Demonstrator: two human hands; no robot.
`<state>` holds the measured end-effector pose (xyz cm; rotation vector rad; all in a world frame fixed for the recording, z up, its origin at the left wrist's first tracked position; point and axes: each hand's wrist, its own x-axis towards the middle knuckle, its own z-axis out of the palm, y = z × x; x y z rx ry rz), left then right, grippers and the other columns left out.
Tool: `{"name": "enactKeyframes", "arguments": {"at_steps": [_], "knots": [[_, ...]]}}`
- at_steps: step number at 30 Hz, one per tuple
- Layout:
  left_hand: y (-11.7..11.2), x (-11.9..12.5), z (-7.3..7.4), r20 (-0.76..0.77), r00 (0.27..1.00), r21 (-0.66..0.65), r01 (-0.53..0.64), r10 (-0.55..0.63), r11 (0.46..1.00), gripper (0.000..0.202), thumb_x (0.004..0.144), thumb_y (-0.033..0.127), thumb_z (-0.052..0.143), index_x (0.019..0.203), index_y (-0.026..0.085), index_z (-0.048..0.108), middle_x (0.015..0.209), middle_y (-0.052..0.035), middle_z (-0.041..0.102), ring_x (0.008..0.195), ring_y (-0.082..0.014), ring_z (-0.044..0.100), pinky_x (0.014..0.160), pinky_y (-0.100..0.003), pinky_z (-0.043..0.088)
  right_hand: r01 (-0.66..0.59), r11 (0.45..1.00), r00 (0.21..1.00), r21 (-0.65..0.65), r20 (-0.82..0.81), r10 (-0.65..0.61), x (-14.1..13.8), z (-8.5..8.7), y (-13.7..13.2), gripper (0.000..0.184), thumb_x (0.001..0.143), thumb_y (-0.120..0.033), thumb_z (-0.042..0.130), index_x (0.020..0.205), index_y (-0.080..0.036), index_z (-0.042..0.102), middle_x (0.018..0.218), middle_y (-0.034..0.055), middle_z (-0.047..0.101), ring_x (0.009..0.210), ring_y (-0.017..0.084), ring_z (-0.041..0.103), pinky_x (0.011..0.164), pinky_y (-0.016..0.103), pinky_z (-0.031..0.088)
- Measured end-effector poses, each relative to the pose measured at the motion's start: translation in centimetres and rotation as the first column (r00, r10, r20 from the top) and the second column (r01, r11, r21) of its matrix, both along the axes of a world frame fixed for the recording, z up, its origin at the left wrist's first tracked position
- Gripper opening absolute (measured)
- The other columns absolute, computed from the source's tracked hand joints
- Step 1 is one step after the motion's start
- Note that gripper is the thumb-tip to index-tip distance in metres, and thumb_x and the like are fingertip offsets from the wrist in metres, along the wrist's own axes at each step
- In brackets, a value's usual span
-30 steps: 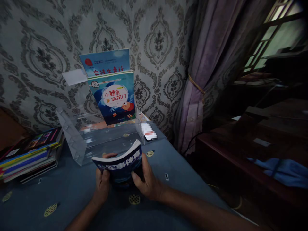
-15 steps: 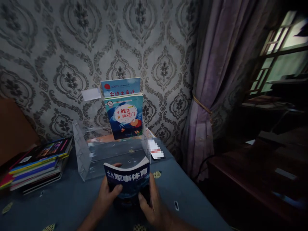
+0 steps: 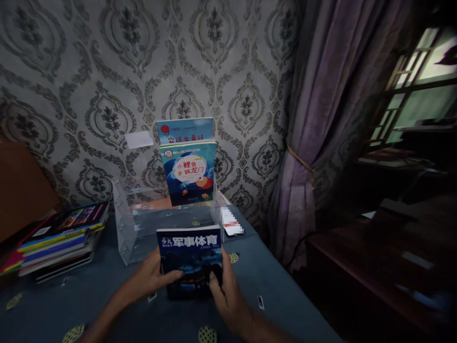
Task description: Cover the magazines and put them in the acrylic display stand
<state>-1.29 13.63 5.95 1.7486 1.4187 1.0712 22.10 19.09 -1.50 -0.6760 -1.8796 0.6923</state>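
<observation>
A dark blue magazine (image 3: 191, 264) with white Chinese title letters is held up between both hands, its cover facing me. My left hand (image 3: 157, 274) grips its left edge, thumb lying across the cover. On the right edge, my right hand (image 3: 226, 288) is closed with its thumb on the front; the fingers behind are hidden. Just beyond stands a clear acrylic stepped rack (image 3: 124, 228). In its back tiers are a blue picture book (image 3: 189, 174) with a fish on the cover and, behind it, a lighter blue book (image 3: 185, 128), partly covered.
Several books and magazines (image 3: 64, 238) lie stacked at the left, beside a brown box (image 3: 24, 190). Right of the rack lies a white item (image 3: 230, 221), partly blurred out. The blue tablecloth (image 3: 271, 267) ends at a right edge, near a purple curtain (image 3: 296, 190).
The magazine was bowed and leaning back; now it is flatter and more upright, its cover more visible. My left hand has shifted a little toward its left edge.
</observation>
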Motion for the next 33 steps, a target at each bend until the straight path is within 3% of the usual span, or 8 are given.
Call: {"name": "enactKeyframes", "arguments": {"at_steps": [4, 8, 11, 14, 17, 27, 33], "knots": [[-0.5, -0.6, 0.8, -0.015, 1.000, -0.030, 0.005, -0.005, 1.000, 0.054, 0.082, 0.051, 0.071, 0.126, 0.021, 0.063, 0.124, -0.0117, 0.067, 0.121, -0.0317, 0.059, 0.105, -0.047, 0.048, 0.028, 1.000, 0.999, 0.015, 0.029, -0.028, 0.0, 0.7, -0.1, 0.060, 0.102, -0.022, 0.036, 0.159, -0.021, 0.018, 0.157, 0.0133, 0.041, 0.146, 0.024, 0.039, 0.117, 0.044, 0.040], [-1.3, -0.7, 1.5, 0.019, 1.000, -0.106, -0.017, 0.019, 0.994, 0.041, 0.079, 0.044, 0.074, 0.113, 0.022, 0.070, 0.099, -0.0102, 0.072, 0.096, -0.0289, 0.067, 0.080, -0.039, 0.059, 0.051, 0.998, 0.998, 0.043, 0.032, -0.052, 0.1, 1.6, -0.2, 0.060, 0.099, -0.017, 0.037, 0.158, -0.020, 0.023, 0.147, 0.0138, 0.052, 0.137, 0.024, 0.050, 0.112, 0.045, 0.046], [-1.7, -0.4, 2.1, 0.093, 0.996, -0.131, 0.015, -0.003, 0.991, 0.033, 0.076, 0.040, 0.075, 0.104, 0.021, 0.073, 0.090, -0.0084, 0.071, 0.081, -0.0250, 0.067, 0.065, -0.034, 0.059, 0.100, 0.990, 0.992, 0.101, 0.062, -0.107, 0.1, 2.1, -0.1, 0.063, 0.097, -0.014, 0.038, 0.158, -0.020, 0.024, 0.142, 0.0143, 0.056, 0.132, 0.026, 0.054, 0.108, 0.046, 0.050], [-1.8, 0.1, 2.7, 0.127, 0.992, -0.102, 0.021, -0.008, 0.995, 0.028, 0.073, 0.036, 0.077, 0.096, 0.021, 0.073, 0.085, -0.0065, 0.071, 0.082, -0.0245, 0.067, 0.071, -0.036, 0.059, 0.127, 0.976, 0.987, 0.177, 0.078, -0.143, 0.0, 2.4, 0.1, 0.067, 0.095, -0.013, 0.039, 0.159, -0.020, 0.021, 0.142, 0.0150, 0.056, 0.129, 0.028, 0.057, 0.106, 0.048, 0.051], [-1.7, 0.3, 3.1, 0.130, 0.992, -0.125, 0.014, 0.003, 0.992, 0.030, 0.072, 0.035, 0.076, 0.099, 0.021, 0.072, 0.088, -0.0068, 0.071, 0.087, -0.0259, 0.067, 0.076, -0.037, 0.059, 0.123, 0.975, 0.989, 0.186, 0.055, -0.135, -0.2, 2.7, 0.2, 0.070, 0.094, -0.011, 0.038, 0.160, -0.021, 0.017, 0.141, 0.0146, 0.057, 0.126, 0.028, 0.059, 0.103, 0.047, 0.053], [-1.4, -0.2, 2.4, 0.111, 0.994, -0.162, -0.003, 0.021, 0.987, 0.027, 0.070, 0.034, 0.075, 0.094, 0.024, 0.070, 0.076, -0.0051, 0.068, 0.092, -0.0303, 0.066, 0.083, -0.042, 0.057, 0.096, 0.983, 0.992, 0.154, 0.061, -0.106, -0.1, 3.0, 0.0, 0.071, 0.093, -0.011, 0.038, 0.160, -0.020, 0.015, 0.141, 0.0157, 0.058, 0.121, 0.026, 0.062, 0.101, 0.045, 0.054], [-1.4, 0.0, 2.4, 0.116, 0.992, -0.109, -0.046, 0.058, 0.993, 0.034, 0.069, 0.030, 0.073, 0.102, 0.024, 0.069, 0.090, -0.0069, 0.072, 0.101, -0.0306, 0.067, 0.091, -0.043, 0.056, 0.098, 0.984, 0.991, 0.151, 0.075, -0.110, -0.2, 2.8, 0.2, 0.071, 0.093, -0.012, 0.038, 0.160, -0.019, 0.016, 0.141, 0.0169, 0.058, 0.120, 0.027, 0.063, 0.099, 0.045, 0.055]]}}
